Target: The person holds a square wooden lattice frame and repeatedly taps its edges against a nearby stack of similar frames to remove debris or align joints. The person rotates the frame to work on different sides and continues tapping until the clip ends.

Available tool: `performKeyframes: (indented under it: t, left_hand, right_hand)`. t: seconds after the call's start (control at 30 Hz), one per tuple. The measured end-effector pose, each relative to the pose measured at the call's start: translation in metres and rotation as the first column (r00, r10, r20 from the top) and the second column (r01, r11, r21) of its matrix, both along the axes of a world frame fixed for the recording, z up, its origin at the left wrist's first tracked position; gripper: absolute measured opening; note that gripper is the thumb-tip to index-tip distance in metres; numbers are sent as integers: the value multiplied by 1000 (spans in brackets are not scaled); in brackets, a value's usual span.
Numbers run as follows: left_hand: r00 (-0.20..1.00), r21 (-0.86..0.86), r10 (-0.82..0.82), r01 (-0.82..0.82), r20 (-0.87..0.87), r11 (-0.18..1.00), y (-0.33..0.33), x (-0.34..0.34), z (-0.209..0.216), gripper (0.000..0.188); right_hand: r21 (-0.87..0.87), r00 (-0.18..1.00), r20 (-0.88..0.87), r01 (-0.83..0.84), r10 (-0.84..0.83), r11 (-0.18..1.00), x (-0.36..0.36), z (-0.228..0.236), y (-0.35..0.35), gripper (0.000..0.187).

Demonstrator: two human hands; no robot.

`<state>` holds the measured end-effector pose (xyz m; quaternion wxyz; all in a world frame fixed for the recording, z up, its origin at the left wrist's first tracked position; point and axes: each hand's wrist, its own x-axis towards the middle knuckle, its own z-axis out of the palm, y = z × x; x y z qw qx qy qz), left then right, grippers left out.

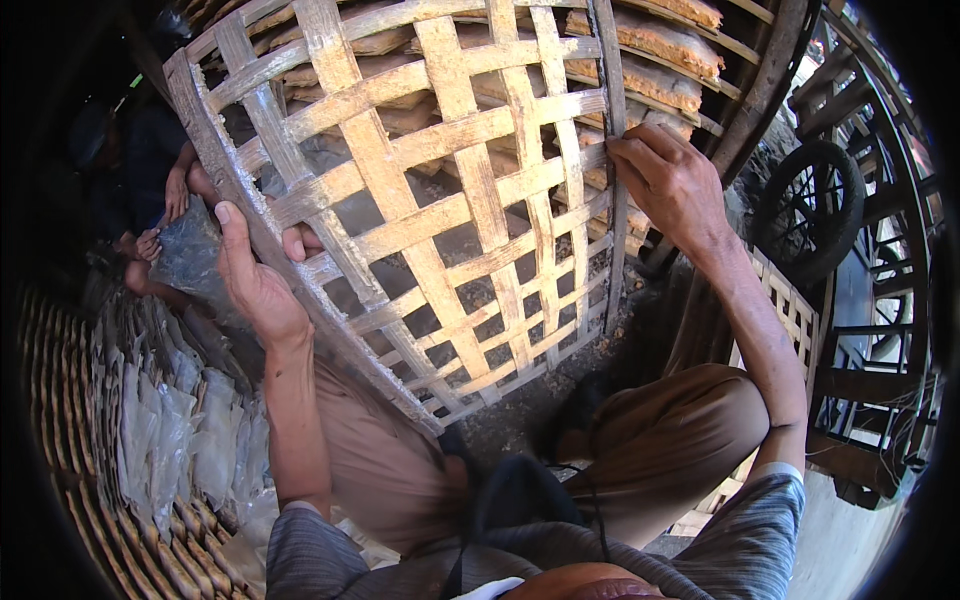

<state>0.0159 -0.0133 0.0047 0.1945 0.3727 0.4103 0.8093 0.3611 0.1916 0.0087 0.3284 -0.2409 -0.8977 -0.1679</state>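
Observation:
A large woven bamboo tray (470, 165) with an open lattice and wooden side rails stands tilted up before me, between my knees. My left hand (265, 295) grips its left rail, with the thumb in front and fingertips showing through a gap in the weave. At the upper part of the right rail, my right hand (675, 190) is closed, its fingers bent against the edge. Through the lattice I see racks of thick orange-brown slabs (665, 80), partly hidden by the tray.
At the left, another person's hands (150, 243) hold a clear plastic sheet (195, 250). Below are stacked slatted trays (110, 540) and many plastic-wrapped pieces (165, 430). A second woven tray (785, 300) leans beyond my right forearm. A black wheel (812, 212) stands at far right.

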Motion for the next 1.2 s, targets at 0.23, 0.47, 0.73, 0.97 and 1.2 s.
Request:
performKeyframes:
  t: [0.23, 0.47, 0.73, 0.97, 1.2]
  left_hand:
    - [999, -14, -22, 22, 27, 1000, -1, 7, 4, 47]
    - [997, 18, -39, 40, -60, 999, 3, 12, -5, 49]
    - [986, 50, -153, 156, -59, 987, 10, 22, -10, 45]
    - [973, -68, -217, 212, -84, 975, 9, 3, -16, 42]
    - [923, -232, -345, 303, -169, 924, 17, -28, -18, 27]
  right_hand:
    - [28, 979, 53, 194, -195, 981, -5, 0, -3, 13]
    - [46, 975, -205, 97, -86, 994, 6, 35, -6, 12]
    - [-245, 721, -683, -81, -113, 966, -3, 26, -6, 70]
    - [-601, 505, -798, -706, -329, 374, 24, -14, 21, 38]
    - [-539, 413, -841, -699, -350, 469, 18, -29, -4, 37]
